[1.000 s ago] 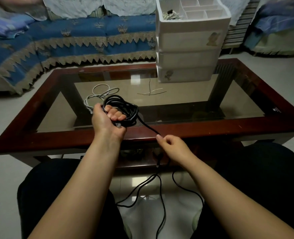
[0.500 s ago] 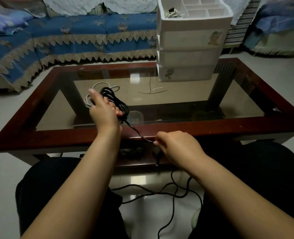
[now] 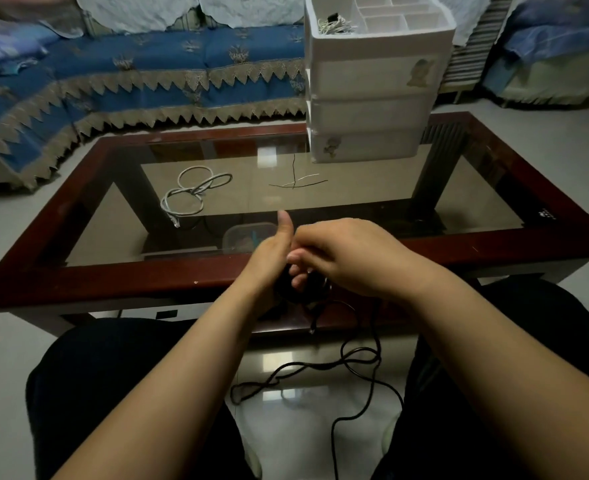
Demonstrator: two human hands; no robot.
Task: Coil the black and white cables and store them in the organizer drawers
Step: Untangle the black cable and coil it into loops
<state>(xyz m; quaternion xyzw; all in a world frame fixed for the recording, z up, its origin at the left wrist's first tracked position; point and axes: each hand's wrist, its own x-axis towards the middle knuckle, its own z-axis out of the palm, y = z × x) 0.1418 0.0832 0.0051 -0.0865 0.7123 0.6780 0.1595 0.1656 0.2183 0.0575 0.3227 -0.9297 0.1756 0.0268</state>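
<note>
My left hand (image 3: 269, 251) grips a bundle of coiled black cable (image 3: 355, 368) at the table's near edge, thumb pointing up. My right hand (image 3: 345, 254) meets it there, fingers closed on the same cable; the coil is mostly hidden under both hands. The cable's loose tail hangs down and loops over the floor between my knees. A white cable (image 3: 189, 192) lies in loose loops on the glass at the left. The white organizer (image 3: 372, 109) with three drawers stands at the table's back, its top tray holding a small wire bundle (image 3: 334, 26).
The glass-topped table (image 3: 113, 278) has a dark red wooden frame. Thin wire ties (image 3: 296, 181) lie on the glass in front of the organizer. A clear container (image 3: 248, 237) sits on the shelf beneath. A blue-covered sofa (image 3: 130, 74) runs behind the table.
My left hand has brought the black coil from above the white cable toward me, down to the table's near edge. My right hand has moved up to join it.
</note>
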